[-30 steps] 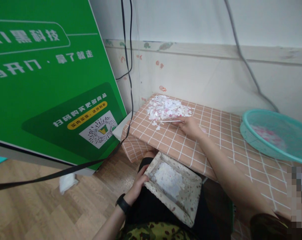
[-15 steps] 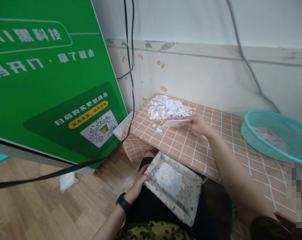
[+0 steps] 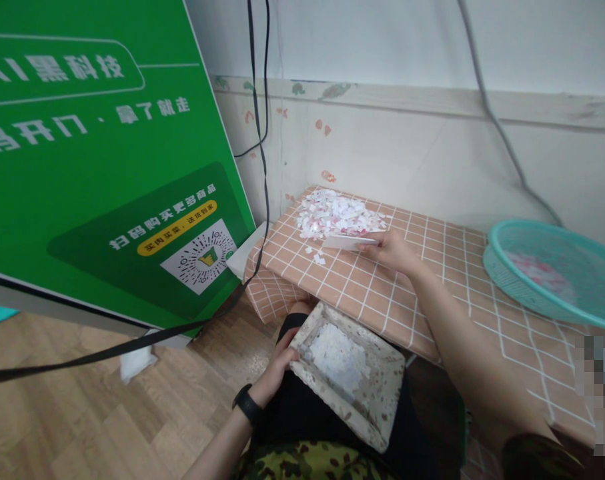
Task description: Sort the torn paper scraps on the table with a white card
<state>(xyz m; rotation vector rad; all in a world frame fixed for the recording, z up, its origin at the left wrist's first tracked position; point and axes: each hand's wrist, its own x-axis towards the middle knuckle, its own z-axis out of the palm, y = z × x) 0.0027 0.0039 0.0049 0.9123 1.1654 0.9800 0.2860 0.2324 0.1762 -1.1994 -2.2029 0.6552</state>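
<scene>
Lengthwise, the white card (image 3: pixel 345 242) points left from the right hand (image 3: pixel 395 251)

Right hand (image 3: pixel 396 252) holds white card (image 3: pixel 346 243) at near side of white-and-pink heap (image 3: pixel 332 212) on checked surface (image 3: pixel 372 293). Left hand (image 3: pixel 280 365) grips speckled tray (image 3: pixel 341 407), pale flakes (image 3: pixel 338 357) inside. Turquoise basket (image 3: pixel 497 263) at right, pinkish bits (image 3: pixel 539 277) within. Green panel (image 3: pixel 97 160) at left.
</scene>
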